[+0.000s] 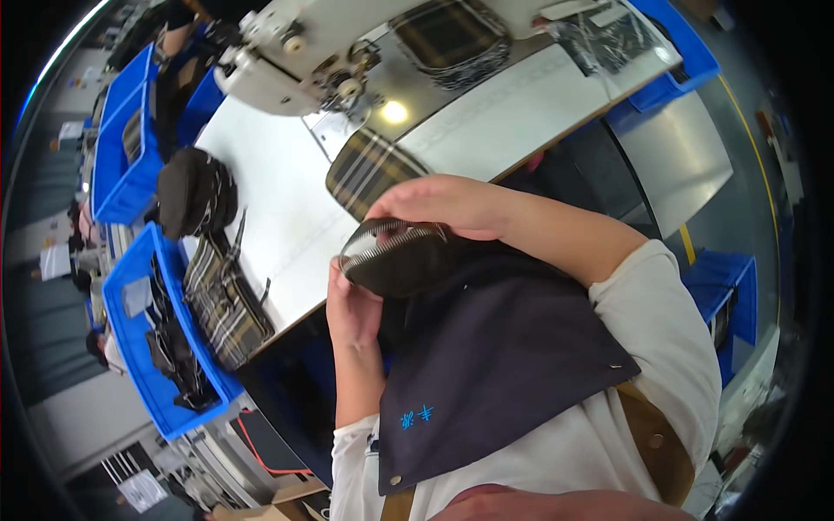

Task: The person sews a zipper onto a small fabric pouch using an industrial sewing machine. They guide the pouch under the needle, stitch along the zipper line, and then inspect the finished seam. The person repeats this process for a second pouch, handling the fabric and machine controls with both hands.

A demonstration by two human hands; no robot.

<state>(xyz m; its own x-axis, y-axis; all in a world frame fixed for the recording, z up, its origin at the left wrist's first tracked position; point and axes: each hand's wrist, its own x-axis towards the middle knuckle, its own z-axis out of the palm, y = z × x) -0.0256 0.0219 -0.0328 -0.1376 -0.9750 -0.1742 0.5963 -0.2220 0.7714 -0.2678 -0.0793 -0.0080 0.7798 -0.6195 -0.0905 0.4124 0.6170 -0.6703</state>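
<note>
Pouch (401, 269), dark, zip-edged: held at the surface's (278, 182) near edge, grasped by left hand (354, 308) and right hand (439, 205). Opening apparently being adjusted; next, even two-sided support is judged necessary.

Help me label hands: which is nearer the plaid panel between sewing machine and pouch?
Right: the right hand overlaps one edge of the plaid panel in view; the left hand is farther, at the left side of the pouch.

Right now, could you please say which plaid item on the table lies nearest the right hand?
The plaid panel partly hidden by the right hand; the plaid stack up top and plaid bundle at left lie farther off.
</note>
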